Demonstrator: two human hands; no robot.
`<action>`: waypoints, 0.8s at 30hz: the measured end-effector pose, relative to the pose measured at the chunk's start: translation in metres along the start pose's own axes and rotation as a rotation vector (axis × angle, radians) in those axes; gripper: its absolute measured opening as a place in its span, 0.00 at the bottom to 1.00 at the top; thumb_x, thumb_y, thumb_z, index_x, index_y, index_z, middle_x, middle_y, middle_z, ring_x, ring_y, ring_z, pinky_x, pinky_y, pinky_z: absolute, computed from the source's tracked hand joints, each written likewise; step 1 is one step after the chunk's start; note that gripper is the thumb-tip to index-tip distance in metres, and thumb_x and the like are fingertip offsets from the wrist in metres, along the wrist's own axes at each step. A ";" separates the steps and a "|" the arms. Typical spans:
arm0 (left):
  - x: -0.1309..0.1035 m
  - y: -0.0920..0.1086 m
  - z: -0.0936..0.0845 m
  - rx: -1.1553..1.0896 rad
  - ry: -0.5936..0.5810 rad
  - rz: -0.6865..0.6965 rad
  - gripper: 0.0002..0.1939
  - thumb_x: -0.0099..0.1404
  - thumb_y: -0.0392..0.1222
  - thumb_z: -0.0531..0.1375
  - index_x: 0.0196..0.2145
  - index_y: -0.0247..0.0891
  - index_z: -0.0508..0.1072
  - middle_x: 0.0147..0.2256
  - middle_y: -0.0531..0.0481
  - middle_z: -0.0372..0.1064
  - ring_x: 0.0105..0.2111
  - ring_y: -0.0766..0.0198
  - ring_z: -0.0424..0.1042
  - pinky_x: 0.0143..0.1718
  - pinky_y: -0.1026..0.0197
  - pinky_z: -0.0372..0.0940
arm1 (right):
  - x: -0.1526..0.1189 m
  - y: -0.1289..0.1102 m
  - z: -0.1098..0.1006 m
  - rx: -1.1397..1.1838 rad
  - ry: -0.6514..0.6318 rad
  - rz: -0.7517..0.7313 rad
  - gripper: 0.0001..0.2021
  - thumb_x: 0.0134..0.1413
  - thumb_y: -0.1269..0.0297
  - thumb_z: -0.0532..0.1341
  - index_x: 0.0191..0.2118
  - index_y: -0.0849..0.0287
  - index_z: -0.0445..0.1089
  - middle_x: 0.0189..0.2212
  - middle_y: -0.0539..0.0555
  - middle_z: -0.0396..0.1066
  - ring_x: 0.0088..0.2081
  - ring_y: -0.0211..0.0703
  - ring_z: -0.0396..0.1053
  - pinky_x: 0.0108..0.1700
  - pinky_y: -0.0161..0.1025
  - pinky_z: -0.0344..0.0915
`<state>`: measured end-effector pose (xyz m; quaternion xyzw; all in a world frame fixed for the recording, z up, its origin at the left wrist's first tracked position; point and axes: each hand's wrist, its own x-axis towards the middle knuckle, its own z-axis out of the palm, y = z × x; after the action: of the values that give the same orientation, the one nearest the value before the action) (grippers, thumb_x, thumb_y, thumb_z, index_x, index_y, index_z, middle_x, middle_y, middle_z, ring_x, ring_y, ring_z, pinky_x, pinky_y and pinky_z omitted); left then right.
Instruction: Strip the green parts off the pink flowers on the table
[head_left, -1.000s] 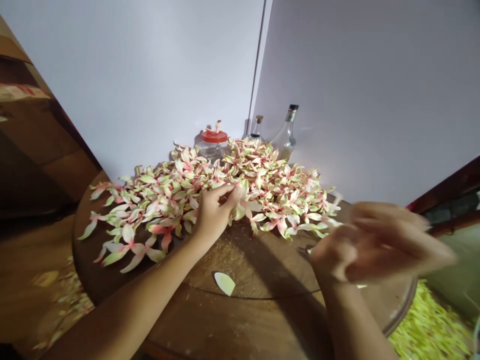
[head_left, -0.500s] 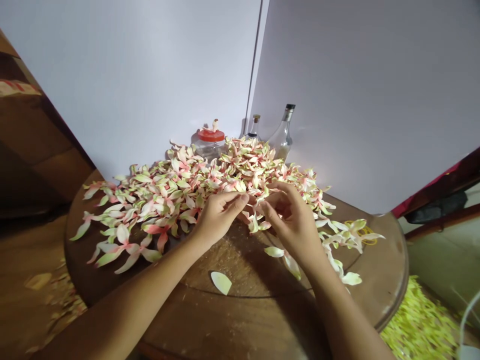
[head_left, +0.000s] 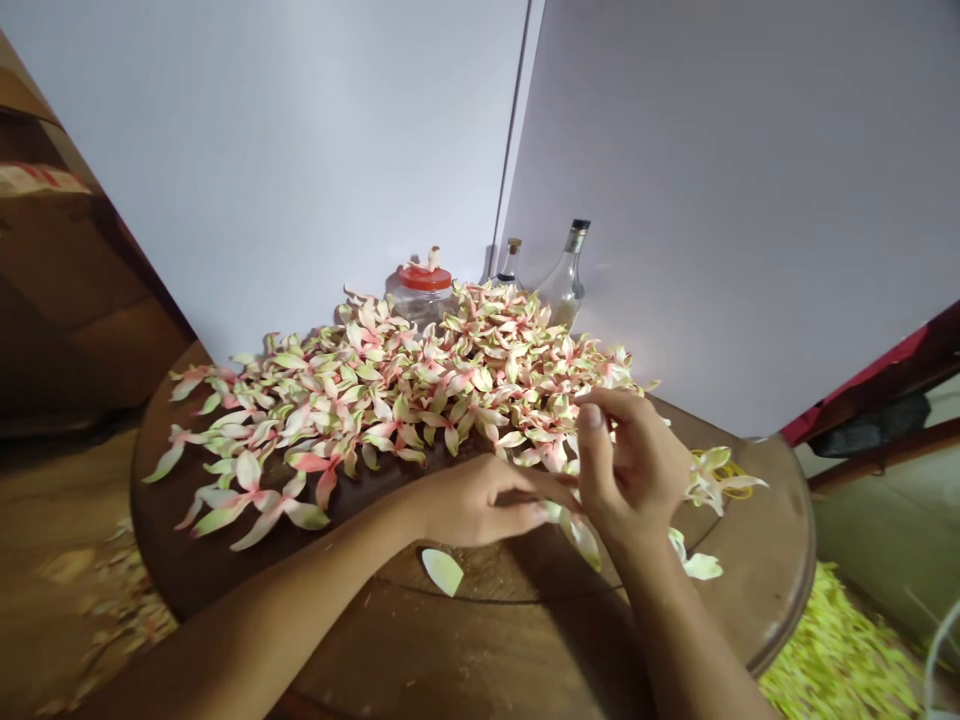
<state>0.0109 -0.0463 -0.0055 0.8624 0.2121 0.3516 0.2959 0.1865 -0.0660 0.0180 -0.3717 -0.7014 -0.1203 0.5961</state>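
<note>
My left hand is low over the middle of the round table, its fingers stretched right and its thumb apart from them. Its fingertips reach a white flower lying on the tabletop, partly hidden by both hands. My right hand is closed just right of it, thumb pressed against the curled index finger; whatever it may hold is hidden. Behind the hands lies a wide heap of pink, white and pale green artificial-looking flowers. A single pale green petal rests in front of my left hand.
A red-lidded jar and two glass bottles stand behind the heap against the panels. Yellow rubber bands lie at the right of the wooden table. Yellow-green pieces cover the floor at right; cardboard boxes stand left.
Both hands have come away from the heap's front edge. My left hand moved right and nearer to me, to the loose flower; my right hand moved right and closed up.
</note>
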 end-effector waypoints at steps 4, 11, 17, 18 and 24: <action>0.001 0.003 0.000 -0.195 -0.162 -0.046 0.20 0.67 0.26 0.54 0.45 0.44 0.80 0.42 0.51 0.80 0.40 0.65 0.79 0.44 0.63 0.72 | 0.000 0.002 0.001 -0.003 -0.042 -0.023 0.05 0.64 0.73 0.58 0.40 0.56 0.68 0.30 0.49 0.70 0.29 0.36 0.65 0.32 0.37 0.61; 0.002 -0.044 -0.035 0.541 0.337 -0.120 0.12 0.69 0.33 0.58 0.47 0.40 0.77 0.43 0.46 0.78 0.43 0.59 0.75 0.46 0.53 0.70 | -0.010 0.028 0.036 -0.132 -0.650 0.031 0.13 0.69 0.67 0.55 0.54 0.59 0.69 0.48 0.60 0.75 0.46 0.53 0.70 0.48 0.50 0.67; 0.000 -0.065 -0.025 0.731 0.180 -0.148 0.19 0.65 0.25 0.57 0.50 0.39 0.75 0.47 0.46 0.75 0.48 0.55 0.72 0.53 0.49 0.68 | -0.025 0.045 0.061 -0.163 -0.764 -0.027 0.11 0.69 0.71 0.54 0.48 0.59 0.72 0.42 0.59 0.75 0.41 0.48 0.71 0.45 0.44 0.66; 0.001 -0.066 -0.022 0.737 0.183 -0.145 0.20 0.65 0.25 0.56 0.50 0.39 0.75 0.47 0.46 0.74 0.48 0.55 0.71 0.53 0.50 0.68 | -0.025 0.046 0.062 -0.165 -0.765 -0.011 0.10 0.70 0.70 0.54 0.47 0.59 0.72 0.40 0.59 0.75 0.40 0.47 0.71 0.44 0.43 0.66; 0.002 -0.069 -0.019 0.713 0.204 -0.148 0.15 0.65 0.25 0.55 0.45 0.37 0.75 0.44 0.46 0.72 0.44 0.57 0.72 0.46 0.55 0.69 | -0.024 0.043 0.064 -0.116 -0.742 0.112 0.08 0.69 0.67 0.56 0.46 0.59 0.71 0.40 0.59 0.72 0.39 0.46 0.70 0.42 0.39 0.63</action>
<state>-0.0123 0.0127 -0.0393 0.8543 0.4110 0.3174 -0.0207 0.1681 -0.0063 -0.0330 -0.4609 -0.8402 0.0155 0.2852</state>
